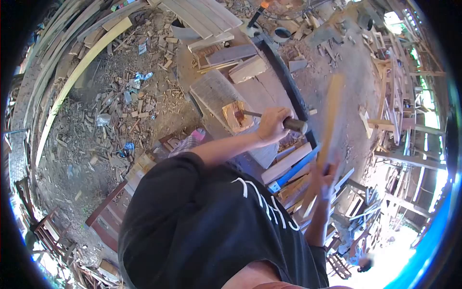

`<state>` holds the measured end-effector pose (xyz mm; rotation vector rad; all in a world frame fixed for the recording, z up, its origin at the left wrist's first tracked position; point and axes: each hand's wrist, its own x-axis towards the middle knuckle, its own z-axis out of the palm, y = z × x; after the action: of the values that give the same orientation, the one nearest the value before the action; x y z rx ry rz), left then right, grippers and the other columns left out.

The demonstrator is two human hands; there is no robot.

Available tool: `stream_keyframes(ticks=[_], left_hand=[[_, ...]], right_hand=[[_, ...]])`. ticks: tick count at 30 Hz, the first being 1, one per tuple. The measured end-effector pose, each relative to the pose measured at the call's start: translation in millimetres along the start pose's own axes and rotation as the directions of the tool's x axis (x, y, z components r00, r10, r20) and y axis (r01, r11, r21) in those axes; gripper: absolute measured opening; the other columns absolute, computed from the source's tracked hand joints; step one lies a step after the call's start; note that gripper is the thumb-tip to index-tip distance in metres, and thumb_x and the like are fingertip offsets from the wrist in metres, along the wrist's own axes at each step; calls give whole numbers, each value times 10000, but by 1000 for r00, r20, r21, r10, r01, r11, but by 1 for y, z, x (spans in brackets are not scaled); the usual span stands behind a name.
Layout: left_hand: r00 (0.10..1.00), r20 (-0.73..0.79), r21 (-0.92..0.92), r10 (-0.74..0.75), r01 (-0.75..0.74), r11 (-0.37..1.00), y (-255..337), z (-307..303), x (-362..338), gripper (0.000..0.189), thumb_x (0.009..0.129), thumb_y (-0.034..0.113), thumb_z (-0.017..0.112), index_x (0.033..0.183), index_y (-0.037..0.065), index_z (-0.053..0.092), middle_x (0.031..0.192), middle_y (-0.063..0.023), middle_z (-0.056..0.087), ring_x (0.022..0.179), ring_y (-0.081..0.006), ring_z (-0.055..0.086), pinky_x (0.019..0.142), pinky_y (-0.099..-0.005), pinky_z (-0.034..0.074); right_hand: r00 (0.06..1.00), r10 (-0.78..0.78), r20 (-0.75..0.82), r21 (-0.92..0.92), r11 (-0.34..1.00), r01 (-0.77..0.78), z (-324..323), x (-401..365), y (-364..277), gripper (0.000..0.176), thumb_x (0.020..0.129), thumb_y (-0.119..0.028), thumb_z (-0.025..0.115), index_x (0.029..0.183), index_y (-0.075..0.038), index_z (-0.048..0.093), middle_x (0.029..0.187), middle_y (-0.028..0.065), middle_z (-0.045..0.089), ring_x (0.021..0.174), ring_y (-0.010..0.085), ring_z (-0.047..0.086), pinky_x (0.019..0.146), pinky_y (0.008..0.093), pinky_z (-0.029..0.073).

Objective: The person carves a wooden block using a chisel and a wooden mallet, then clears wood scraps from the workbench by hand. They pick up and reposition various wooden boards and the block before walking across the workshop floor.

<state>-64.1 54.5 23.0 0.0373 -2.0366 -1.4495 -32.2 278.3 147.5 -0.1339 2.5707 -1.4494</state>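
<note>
My left hand (273, 126) is wrapped round a chisel (295, 125), its dark round handle jutting out to the right of the fist. The chisel's thin blade points left, with its tip at a pale, freshly cut hollow (236, 117) in a thick grey timber (215, 91). To the right, my right hand (325, 176) is closed on the lower end of a long wooden stick (333, 111). Motion smears the stick, which is raised apart from the chisel handle.
Offcut blocks (248, 69) and boards (204, 17) lie beyond the timber. A dark beam (281, 72) runs along its right side. Wood chips and scraps (139, 108) litter the ground at left. Stacked planks (62, 53) curve along the left edge, and wooden frames (387, 86) stand at right.
</note>
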Motion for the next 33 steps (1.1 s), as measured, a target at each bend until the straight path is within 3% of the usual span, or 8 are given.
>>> stream_keyframes(ticks=[5,8,11,14,15,21,28,33], left_hand=[[1000,2,-11,-18,18,1000,1,5,4,287,613,29,693,837,110,533,765,-87,584,752,-333,592,633,-426,433],[998,28,-9,-49,49,999,-2,14,3,263,630,31,685,826,114,532,757,-88,576,724,-329,589,611,-424,428],[999,30,15,-32,31,999,-2,13,4,244,642,34,683,813,113,529,738,-93,561,695,-326,583,590,-424,420],[999,33,-2,-14,14,1000,-4,11,5,242,641,34,684,807,111,525,724,-93,552,686,-325,579,583,-428,413],[999,33,-7,-9,9,1000,-4,9,4,243,640,31,683,807,112,527,727,-90,555,687,-323,579,583,-428,414],[985,170,-18,5,-2,1000,-7,10,-8,206,665,93,677,802,126,527,728,-76,567,702,-306,581,617,-432,418],[969,186,-113,163,-143,983,-13,1,-6,295,609,112,727,815,139,517,728,-50,565,696,-298,603,590,-411,449],[878,428,-114,216,-185,976,-16,-5,-5,255,631,188,730,814,149,556,751,-43,596,723,-297,624,604,-428,468]], right_hand=[[908,-334,-255,344,846,408,-13,-1,20,808,759,-75,732,1432,-133,290,909,79,561,721,118,544,593,263,452],[923,-256,289,-348,870,350,7,7,6,687,767,-86,716,1344,-124,345,963,91,513,757,125,520,608,267,447],[993,8,120,-221,975,19,-21,4,-11,651,763,-74,729,1318,-112,390,1076,118,487,828,143,515,666,294,458],[925,-362,-117,269,885,380,-43,6,4,731,733,-8,754,1371,-117,414,1068,113,519,855,158,532,686,303,465],[863,-506,6,83,860,504,-42,8,27,787,731,-27,768,1406,-120,375,1045,104,534,852,165,535,700,309,468],[984,86,157,8,996,-88,9,-1,9,867,708,-74,802,1437,-103,334,951,73,557,792,167,531,729,330,469],[791,-591,-159,116,784,609,-1,-4,-38,739,803,-90,603,1413,-74,186,785,63,493,573,113,479,542,235,419],[862,-485,-147,13,870,492,2,-8,-19,753,801,-92,597,1429,-65,184,822,79,500,586,109,477,535,241,422]])
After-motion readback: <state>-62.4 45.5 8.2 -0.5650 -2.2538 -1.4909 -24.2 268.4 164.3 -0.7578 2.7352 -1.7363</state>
